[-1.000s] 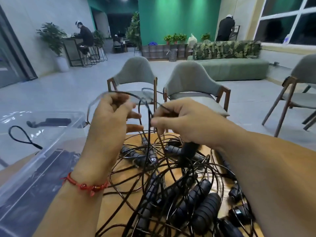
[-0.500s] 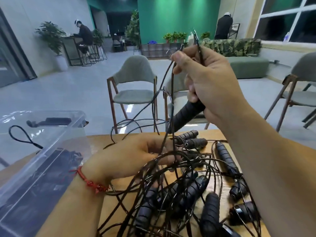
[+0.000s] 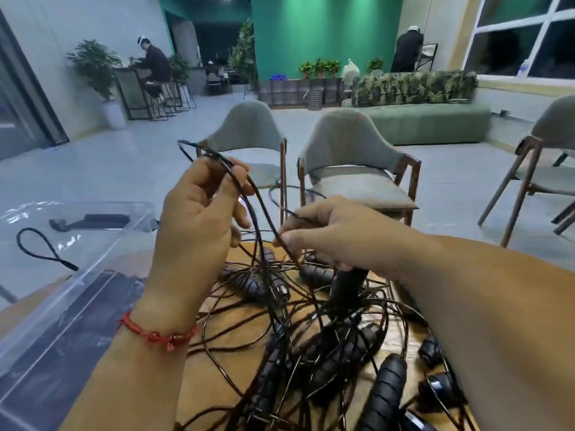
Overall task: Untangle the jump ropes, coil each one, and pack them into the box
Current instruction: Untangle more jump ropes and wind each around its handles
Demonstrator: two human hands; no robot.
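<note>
one cord (image 3: pixel 264 209) slants down rightward; left hand (image 3: pixel 199 219) pinches it high; right hand (image 3: pixel 336 234) pinches it low

Glossy black cords (image 3: pixel 258 209); ribbed matt handles (image 3: pixel 385 390); clear plastic box (image 3: pixel 102 241); wood table (image 3: pixel 236 340).

Dim, ceiling-lit; edges warped, perhaps motion-blurred.

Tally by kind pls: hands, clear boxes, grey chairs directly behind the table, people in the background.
Hands: 2, left hand, right hand, both gripping jump rope cord
Clear box: 1
Grey chairs: 2, left chair, right chair
Background people: 2, seated person, standing person
Total: 7
</note>
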